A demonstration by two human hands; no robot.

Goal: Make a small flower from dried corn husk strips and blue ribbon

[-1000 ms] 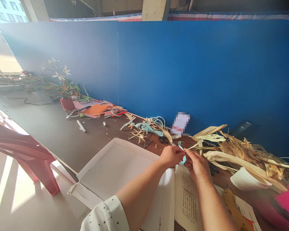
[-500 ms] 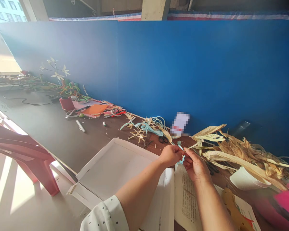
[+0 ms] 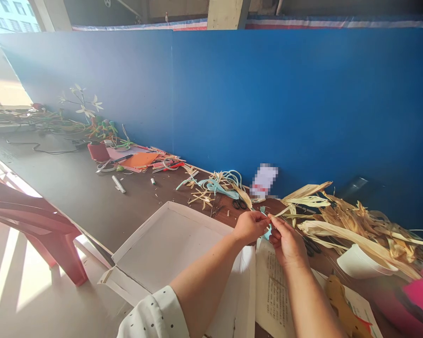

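My left hand (image 3: 251,226) and my right hand (image 3: 286,239) meet fingertip to fingertip, both closed in a pinch. What they pinch is too small and too covered by fingers to name. A light blue strip (image 3: 268,231) shows just beneath the fingertips; whether it is held or lies behind them I cannot tell. Below my hands is a printed sheet (image 3: 272,291), and under my left forearm lies a shallow white box lid (image 3: 183,244). Black-handled scissors (image 3: 238,204) rest just beyond my left hand.
Dried corn husks (image 3: 359,225) pile up at right, over a white cup (image 3: 364,263). A yellow glue gun (image 3: 341,300) lies near my right forearm. Husk flowers (image 3: 202,198) and light blue strips (image 3: 222,188) are beyond the lid. A blue panel (image 3: 268,103) borders the table's back.
The fingertips have shifted very slightly against each other. Both hands keep their pinch in the same place, and the things around them have not moved.
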